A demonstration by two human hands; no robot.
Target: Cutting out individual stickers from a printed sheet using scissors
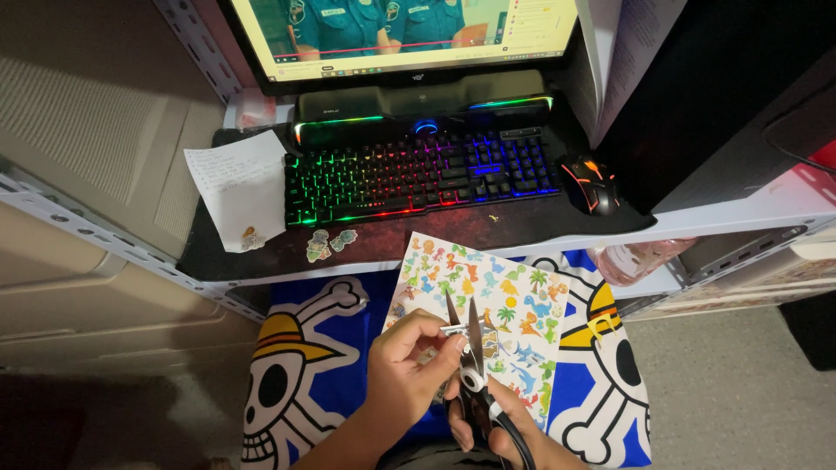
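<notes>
Left hand (402, 365): fingers curled, thumb and forefinger pinched on a small cut-out sticker piece (454, 330) held right at the scissor blades. Right hand (488, 426): fingers threaded through and closed around the loops of black-handled steel scissors (471, 365), blades parted in a narrow V pointing up and away from the body, the piece sitting between them.

Directly beneath the scissors: a white sheet of colourful dinosaur and palm-tree stickers (496, 300), tilted, lying on a blue cloth printed with white skulls wearing yellow straw hats (296, 365).

Beyond the sheet's far edge: a dark desk mat (522, 226) on a white shelf. Near the mat's front edge, up and left of the sheet, two loose cut-out stickers (329, 244). Further left of them, a white handwritten paper note (235, 183) with another small sticker (252, 238) on its lower corner. Behind the sheet, a black keyboard with rainbow backlighting (418, 174); right of it, a black mouse with orange glow (590, 184). A lit monitor (409, 35) stands farthest back.
</notes>
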